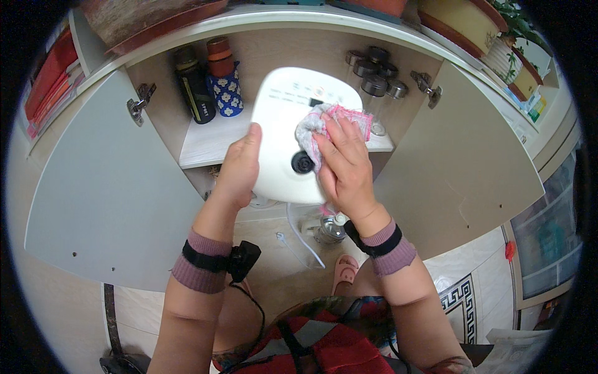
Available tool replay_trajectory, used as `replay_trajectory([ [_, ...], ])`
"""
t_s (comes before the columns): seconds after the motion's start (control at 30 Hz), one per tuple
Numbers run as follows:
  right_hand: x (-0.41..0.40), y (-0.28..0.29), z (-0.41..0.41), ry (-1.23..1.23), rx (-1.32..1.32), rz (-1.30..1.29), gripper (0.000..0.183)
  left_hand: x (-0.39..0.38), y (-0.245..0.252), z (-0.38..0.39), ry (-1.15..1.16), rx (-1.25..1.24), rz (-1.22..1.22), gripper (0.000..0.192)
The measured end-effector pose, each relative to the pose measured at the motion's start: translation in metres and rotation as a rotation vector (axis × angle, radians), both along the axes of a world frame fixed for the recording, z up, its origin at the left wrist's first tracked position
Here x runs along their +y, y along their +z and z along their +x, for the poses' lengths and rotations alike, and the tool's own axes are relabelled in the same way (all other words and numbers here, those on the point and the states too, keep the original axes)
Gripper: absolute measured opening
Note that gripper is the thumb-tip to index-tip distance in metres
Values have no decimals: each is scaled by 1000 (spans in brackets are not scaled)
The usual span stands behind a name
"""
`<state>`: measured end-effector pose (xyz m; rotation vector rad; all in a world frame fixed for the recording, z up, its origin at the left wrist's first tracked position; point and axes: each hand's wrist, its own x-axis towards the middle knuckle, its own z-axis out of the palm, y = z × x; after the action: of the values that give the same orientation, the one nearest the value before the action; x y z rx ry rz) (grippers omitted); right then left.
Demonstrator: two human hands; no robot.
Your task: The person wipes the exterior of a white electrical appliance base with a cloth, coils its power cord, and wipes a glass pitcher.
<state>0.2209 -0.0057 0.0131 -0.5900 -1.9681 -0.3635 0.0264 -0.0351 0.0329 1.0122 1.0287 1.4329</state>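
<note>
My left hand (240, 166) grips the left edge of a white electric kettle base (275, 135), thumb along its near side. The base is tilted up in front of the cabinet. A round black connector (302, 162) sticks out of its surface, and printed markings with a small dark display line its far end. Against its right half my right hand (343, 163) presses a bunched white cloth with pink edging (310, 128), which covers part of the face. A white power cord (292, 229) hangs below. On the floor beneath stands a glass kettle (331, 230), partly hidden by my right hand.
The cabinet's left door (107, 187) and right door (462, 163) stand open on either side. Its shelf (210, 145) holds a black flask (196, 89), a blue floral-covered bottle (225, 84) and several lidded glass jars (373, 86). Potted plants (460, 23) line the top.
</note>
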Motion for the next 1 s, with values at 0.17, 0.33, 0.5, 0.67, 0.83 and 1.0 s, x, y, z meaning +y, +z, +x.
replay_trajectory([
  [0.17,1,9,0,-127,-60,-53,46,-2,-19,3,-188,272,11,52],
  [0.33,16,2,13,-296,118,-152,48,1,-22,13,-163,194,84,49],
  [0.5,17,-11,11,-139,310,-275,48,3,-10,14,47,-91,61,51],
  [0.67,-14,-13,-22,-133,78,-169,58,13,-10,6,132,-272,94,59],
  [0.83,-33,-26,-40,-140,-41,-148,50,26,-25,5,38,-492,235,64],
  [1.0,-40,-33,-49,112,-144,-91,40,20,-23,3,-78,-488,172,65],
])
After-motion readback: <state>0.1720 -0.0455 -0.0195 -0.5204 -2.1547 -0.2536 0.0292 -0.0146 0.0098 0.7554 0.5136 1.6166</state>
